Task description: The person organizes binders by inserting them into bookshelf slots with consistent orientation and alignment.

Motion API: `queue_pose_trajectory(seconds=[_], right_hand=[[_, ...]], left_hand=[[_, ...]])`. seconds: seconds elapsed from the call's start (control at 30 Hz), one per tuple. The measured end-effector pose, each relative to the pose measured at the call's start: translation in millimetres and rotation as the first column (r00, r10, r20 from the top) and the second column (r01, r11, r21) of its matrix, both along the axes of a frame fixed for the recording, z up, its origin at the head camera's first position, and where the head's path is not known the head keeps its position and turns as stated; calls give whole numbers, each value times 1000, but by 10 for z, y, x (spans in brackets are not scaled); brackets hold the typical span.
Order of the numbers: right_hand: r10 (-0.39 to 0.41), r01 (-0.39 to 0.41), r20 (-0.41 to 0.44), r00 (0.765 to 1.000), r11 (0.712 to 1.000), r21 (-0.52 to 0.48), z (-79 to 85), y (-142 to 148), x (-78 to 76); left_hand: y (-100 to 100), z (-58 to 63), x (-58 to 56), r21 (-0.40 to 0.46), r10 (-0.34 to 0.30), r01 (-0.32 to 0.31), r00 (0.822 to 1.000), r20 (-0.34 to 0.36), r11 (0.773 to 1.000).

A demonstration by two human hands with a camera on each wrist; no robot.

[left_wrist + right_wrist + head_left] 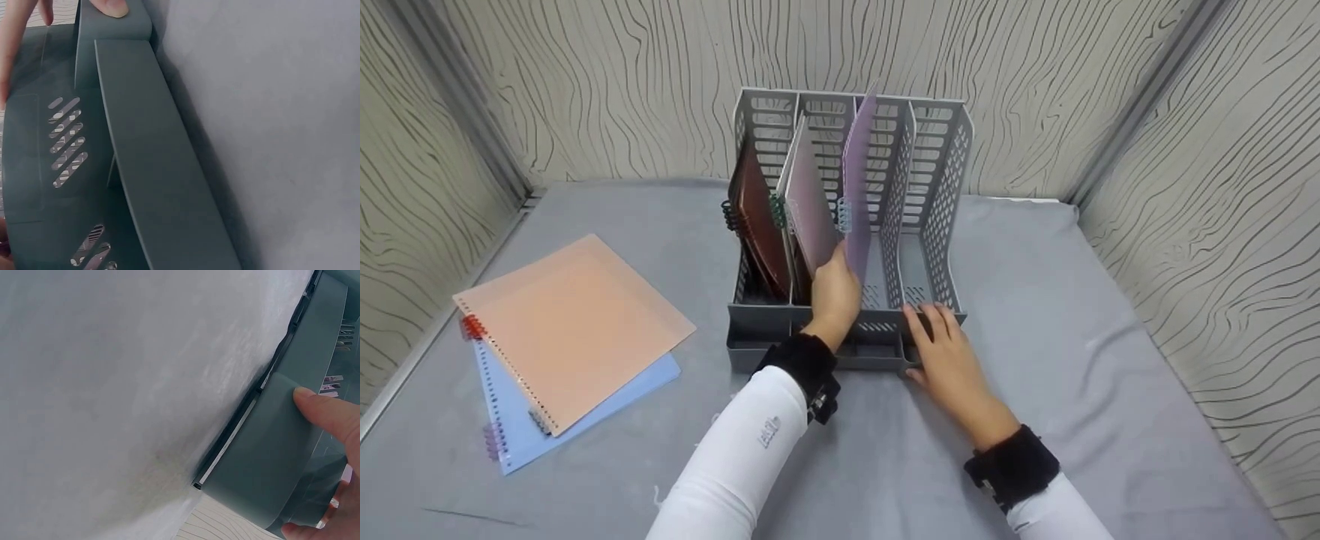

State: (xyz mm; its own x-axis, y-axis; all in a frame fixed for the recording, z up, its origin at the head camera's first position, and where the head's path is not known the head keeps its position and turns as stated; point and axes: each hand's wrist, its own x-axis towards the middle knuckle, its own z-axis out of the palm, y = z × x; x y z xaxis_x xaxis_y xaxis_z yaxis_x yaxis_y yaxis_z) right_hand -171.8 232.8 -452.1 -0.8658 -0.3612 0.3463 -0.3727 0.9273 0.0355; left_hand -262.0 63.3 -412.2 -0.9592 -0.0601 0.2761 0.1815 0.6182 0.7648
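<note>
A grey desk file organizer with upright compartments stands in the middle of the table. Within its third compartment from the left, a purple loose-leaf notebook with pale blue binding rings stands upright. My left hand reaches in and grips its lower front edge; most of those fingers are hidden. At the organizer's front right corner, my right hand holds the low front tray, thumb on its outer wall and fingers over the ledge. Brown notebooks and a pale pink notebook lean in the compartments further left.
On the table's left lie a peach notebook and, partly under it, a blue notebook, both with coloured rings. Patterned panels stand behind and on both sides of the grey-covered table.
</note>
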Motion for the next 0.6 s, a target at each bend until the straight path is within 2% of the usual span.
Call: queue_pose_trajectory(seconds=[0.33,0.6], right_hand=[[-7,7,10,1000,1000,-4,1,-2,-1],[-4,4,3,1000,1000,-13,-3,2,-5]], left_hand=[[5,19,-3,-29,0,3,997,78,1000],[-49,23,-29,-32,-25,28,994,102,999]])
